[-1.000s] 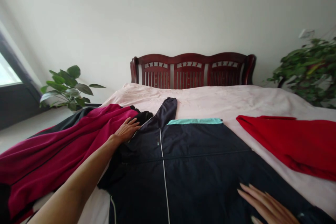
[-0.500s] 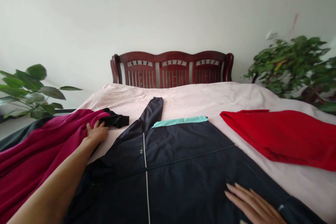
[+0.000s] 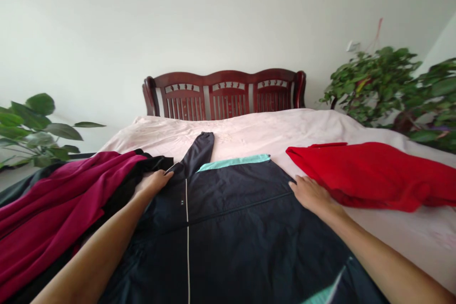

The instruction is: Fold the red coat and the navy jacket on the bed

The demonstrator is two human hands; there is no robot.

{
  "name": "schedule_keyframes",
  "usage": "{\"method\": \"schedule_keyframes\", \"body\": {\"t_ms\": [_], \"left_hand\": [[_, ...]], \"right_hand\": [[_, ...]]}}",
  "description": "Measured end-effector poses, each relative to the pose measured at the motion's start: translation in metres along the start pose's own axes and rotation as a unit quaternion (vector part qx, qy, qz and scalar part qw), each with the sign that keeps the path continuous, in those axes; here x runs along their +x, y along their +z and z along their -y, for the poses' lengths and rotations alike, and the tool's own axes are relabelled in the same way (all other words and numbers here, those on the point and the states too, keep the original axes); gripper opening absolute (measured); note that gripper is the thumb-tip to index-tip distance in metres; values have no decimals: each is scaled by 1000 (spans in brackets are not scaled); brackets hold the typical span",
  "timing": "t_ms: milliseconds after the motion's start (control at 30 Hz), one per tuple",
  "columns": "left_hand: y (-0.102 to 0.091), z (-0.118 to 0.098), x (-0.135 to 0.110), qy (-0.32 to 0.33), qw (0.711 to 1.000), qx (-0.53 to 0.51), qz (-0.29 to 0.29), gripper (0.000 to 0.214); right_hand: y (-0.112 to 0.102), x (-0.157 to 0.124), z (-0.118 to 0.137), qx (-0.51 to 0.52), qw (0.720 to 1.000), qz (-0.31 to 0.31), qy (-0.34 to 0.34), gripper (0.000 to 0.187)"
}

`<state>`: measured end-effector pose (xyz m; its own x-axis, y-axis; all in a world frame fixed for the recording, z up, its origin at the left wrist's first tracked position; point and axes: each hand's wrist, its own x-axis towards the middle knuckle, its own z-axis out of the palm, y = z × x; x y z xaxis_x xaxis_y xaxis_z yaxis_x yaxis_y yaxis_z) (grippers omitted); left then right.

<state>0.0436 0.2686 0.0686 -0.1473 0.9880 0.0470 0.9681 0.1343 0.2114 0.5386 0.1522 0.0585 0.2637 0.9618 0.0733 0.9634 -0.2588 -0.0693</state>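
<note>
A dark navy jacket (image 3: 235, 228) lies spread over the bed in front of me, with white piping down its left part and a mint-green band along its far edge. One sleeve (image 3: 199, 149) points toward the headboard. My left hand (image 3: 160, 181) is closed on the jacket's left edge, near the base of that sleeve. At the opposite edge, my right hand (image 3: 308, 191) pinches the fabric with its fingertips. More mint-green shows at the lower right, where the cloth is turned over. The jacket's near end runs out of view.
A magenta and black garment (image 3: 71, 190) lies to the left, close to my left forearm. On the right is a folded red garment (image 3: 377, 171). A pink sheet (image 3: 245, 135) covers the bed below a wooden headboard (image 3: 228, 95). Leafy plants (image 3: 374, 80) flank the bed.
My left hand has moved right, from the magenta garment to the jacket's edge. My right hand has gone forward from the jacket's near right part to its far right edge.
</note>
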Motion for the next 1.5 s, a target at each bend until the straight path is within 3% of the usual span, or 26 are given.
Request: {"method": "schedule_keyframes", "body": {"t_ms": [133, 267, 467, 600, 700, 800, 967, 1067, 1133, 1233, 1333, 1400, 1500], "left_hand": [[11, -15, 4, -28, 1000, -8, -4, 43], [27, -25, 16, -50, 998, -5, -46, 43], [48, -43, 37, -43, 996, 14, -77, 36], [46, -41, 32, -50, 994, 27, -92, 38], [38, -42, 15, -24, 991, 45, -125, 44], [34, -52, -19, 50, 987, 59, -138, 49], [48, -62, -99, 186, 978, 72, -66, 56], [59, -44, -133, 199, 975, 92, -33, 58], [59, -27, -144, 184, 976, 106, -34, 58], [50, -6, -147, 150, 981, 123, -20, 60], [39, -3, -150, 101, 987, 126, -9, 60], [34, -13, -156, 73, 990, 124, -10, 60], [33, -38, -173, 63, 991, 115, -6, 62]], "right_hand": [[13, 31, 11, -28, 998, -24, 49, 48], [19, 45, 0, -25, 998, -7, 51, 42], [28, 54, -18, -51, 994, -36, 93, 45], [26, 50, -18, -56, 995, -20, 83, 40], [19, 34, -13, -88, 994, -63, 36, 39], [17, 4, 7, -93, 989, -97, -52, 52], [28, -59, 55, -4, 977, 3, -215, 64], [37, -80, 52, 10, 966, 18, -259, 64], [39, -83, 30, -10, 973, 7, -231, 66], [36, -77, -16, -52, 991, 4, -125, 70], [25, -74, -45, -72, 997, 25, -31, 69], [17, -78, -44, -81, 996, 36, 10, 67], [8, -95, -9, -85, 996, 34, 18, 66]]}}
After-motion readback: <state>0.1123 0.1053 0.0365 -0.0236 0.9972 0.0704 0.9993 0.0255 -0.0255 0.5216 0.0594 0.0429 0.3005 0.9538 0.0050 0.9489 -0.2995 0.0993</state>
